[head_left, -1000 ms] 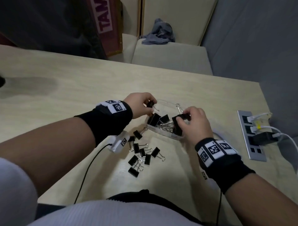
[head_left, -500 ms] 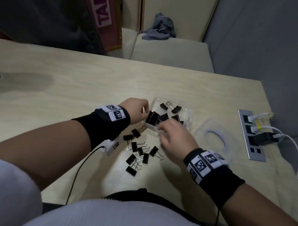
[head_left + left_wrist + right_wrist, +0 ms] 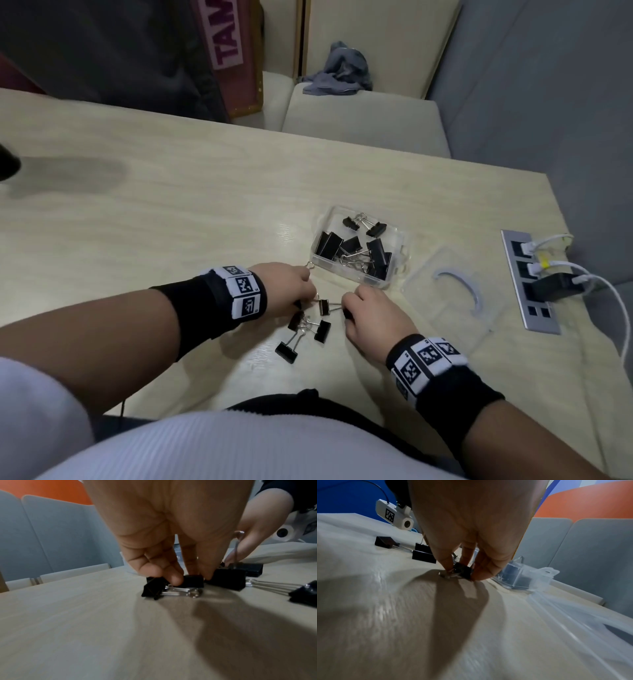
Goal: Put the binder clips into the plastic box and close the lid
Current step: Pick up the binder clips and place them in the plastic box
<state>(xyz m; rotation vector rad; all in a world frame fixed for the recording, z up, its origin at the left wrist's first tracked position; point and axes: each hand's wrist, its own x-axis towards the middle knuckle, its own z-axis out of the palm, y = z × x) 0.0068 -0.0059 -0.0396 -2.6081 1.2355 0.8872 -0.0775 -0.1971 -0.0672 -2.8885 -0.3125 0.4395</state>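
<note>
A clear plastic box (image 3: 330, 214) stands open right of the table's middle and holds several black binder clips (image 3: 351, 245). Its clear lid (image 3: 448, 301) lies flat just to the right of it. A few loose clips (image 3: 322, 330) lie in front of me. My left hand (image 3: 305, 301) pinches one black clip (image 3: 193, 583) that rests on the table. My right hand (image 3: 347, 308) pinches another clip (image 3: 462, 570) on the table, just in front of the box (image 3: 518, 577).
A grey power strip (image 3: 527, 308) with white cables and a black adapter (image 3: 555, 287) is set into the table at the right edge. A beige seat with grey cloth (image 3: 339, 73) stands beyond the far edge. A dark patch (image 3: 68, 178) marks the table's left.
Both hands have left the box, where they dropped their clips, and come back toward me. Each now pinches a loose clip on the table.
</note>
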